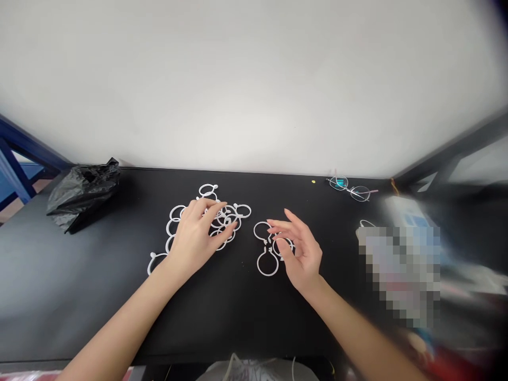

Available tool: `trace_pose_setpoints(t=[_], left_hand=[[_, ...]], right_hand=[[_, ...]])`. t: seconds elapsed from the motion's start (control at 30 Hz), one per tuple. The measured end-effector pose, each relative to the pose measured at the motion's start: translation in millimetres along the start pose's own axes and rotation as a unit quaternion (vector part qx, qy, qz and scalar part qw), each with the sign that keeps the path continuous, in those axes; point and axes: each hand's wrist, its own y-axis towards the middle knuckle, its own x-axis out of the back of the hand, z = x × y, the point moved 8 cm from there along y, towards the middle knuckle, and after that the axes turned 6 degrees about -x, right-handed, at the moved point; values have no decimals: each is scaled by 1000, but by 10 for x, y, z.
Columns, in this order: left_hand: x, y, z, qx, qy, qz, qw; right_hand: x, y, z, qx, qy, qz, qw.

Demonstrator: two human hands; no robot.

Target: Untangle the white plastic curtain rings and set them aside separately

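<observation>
Several white plastic rings, each with a small clasp, lie in a loose pile (228,222) on a black table (222,317). Over this pile is my left hand (198,227), its thumb and fingers apart and nothing visibly gripped; it hides some of the rings. To the right lies a smaller group of white rings (268,263). Just above and beside that group hovers my right hand (300,251), fingers spread and loosely curved, covering part of one ring. Whether its fingertips touch a ring I cannot tell.
A crumpled black plastic bag (85,193) sits at the back left. Wire-framed glasses (360,194) rest near the wall (254,95) at the back right. Along the right side lie a pixelated item (400,275) and a blurred white-and-blue package (415,211).
</observation>
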Motion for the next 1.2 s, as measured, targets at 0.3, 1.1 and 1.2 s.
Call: trace_pose_setpoints(t=[0.3, 1.1, 1.2], left_hand=[[-111, -41, 172, 45, 71, 62, 995], [-573, -252, -628, -165, -119, 206, 957], [-528, -224, -615, -141, -143, 201, 959]], right_hand=[[5, 9, 40, 24, -15, -30, 999], [-105, 208, -307, -38, -256, 122, 958], [-122, 194, -277, -4, -240, 118, 964]])
